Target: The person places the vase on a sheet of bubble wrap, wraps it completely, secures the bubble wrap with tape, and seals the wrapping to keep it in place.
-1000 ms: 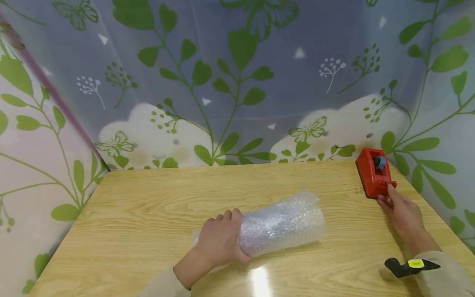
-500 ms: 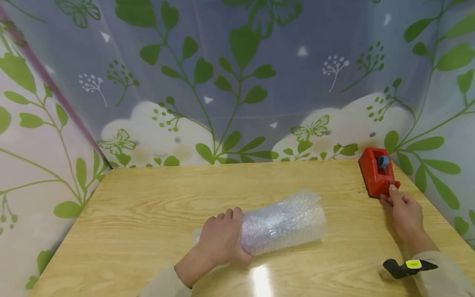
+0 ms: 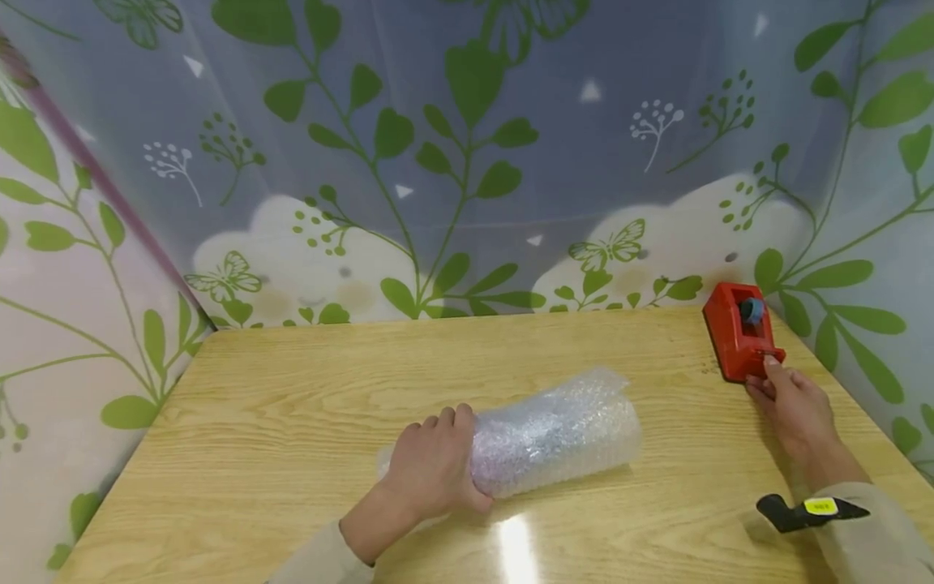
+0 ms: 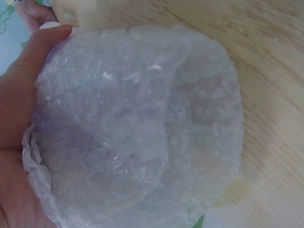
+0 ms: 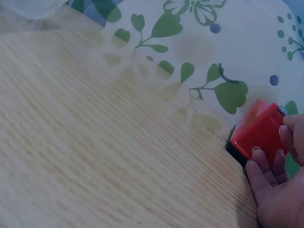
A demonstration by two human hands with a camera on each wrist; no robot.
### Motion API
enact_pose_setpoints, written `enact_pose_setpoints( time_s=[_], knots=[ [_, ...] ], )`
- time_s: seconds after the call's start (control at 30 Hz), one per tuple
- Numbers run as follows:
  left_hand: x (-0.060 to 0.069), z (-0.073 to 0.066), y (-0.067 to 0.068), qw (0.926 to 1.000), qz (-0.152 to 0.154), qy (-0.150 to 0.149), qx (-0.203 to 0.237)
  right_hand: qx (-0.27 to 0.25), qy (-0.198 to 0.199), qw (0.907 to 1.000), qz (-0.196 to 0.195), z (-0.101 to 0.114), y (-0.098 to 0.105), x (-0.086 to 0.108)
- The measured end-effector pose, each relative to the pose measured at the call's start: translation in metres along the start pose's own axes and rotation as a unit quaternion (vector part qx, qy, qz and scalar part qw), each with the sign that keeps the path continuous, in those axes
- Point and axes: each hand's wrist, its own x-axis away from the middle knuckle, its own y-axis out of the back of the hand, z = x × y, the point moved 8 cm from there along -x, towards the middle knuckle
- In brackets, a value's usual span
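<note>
A roll of clear bubble wrap lies slantwise on the wooden table, something purplish showing through it. My left hand grips its left end from above, thumb on the near side. In the left wrist view, the bubble wrap has a hollow, open end with loose layers. At the back right stands a red tape dispenser holding a small roll of tape. My right hand holds the dispenser's front end, thumb at the cutter and other fingers against the front face. Any tape end between the fingertips is too small to see.
The wooden table meets a patterned curtain at the back, with more patterned cloth at both sides. A black strap end with a yellow label sticks out from the right sleeve.
The whole head view shifts slightly. Both hands keep their places on the bubble wrap and the tape dispenser.
</note>
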Motion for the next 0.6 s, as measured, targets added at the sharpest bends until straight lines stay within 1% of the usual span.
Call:
enact_pose_setpoints(
  time_s=[0.2,0.3,0.47,0.53,0.6],
  knots=[
    [-0.0001,-0.0004,0.0004,1.0,0.001,-0.001,0.0,-0.05,0.004,0.9983,0.029,0.0036,-0.0026,0.001],
    [-0.0008,-0.0002,0.0014,1.0,-0.001,-0.001,0.002,-0.046,0.004,0.9987,0.024,0.0038,-0.0018,0.0007],
    [-0.0008,-0.0002,0.002,1.0,0.002,0.002,0.009,0.017,0.026,0.9995,0.002,0.0013,0.0015,0.0005],
    [0.0001,-0.0005,0.0019,0.9999,0.003,0.002,0.011,0.026,0.036,0.999,-0.005,-0.0002,0.0029,0.0005],
    [0.0009,-0.0007,0.002,0.9999,0.0,0.002,0.01,0.013,0.039,0.9991,-0.007,-0.0019,0.0034,0.0004]
  ],
)
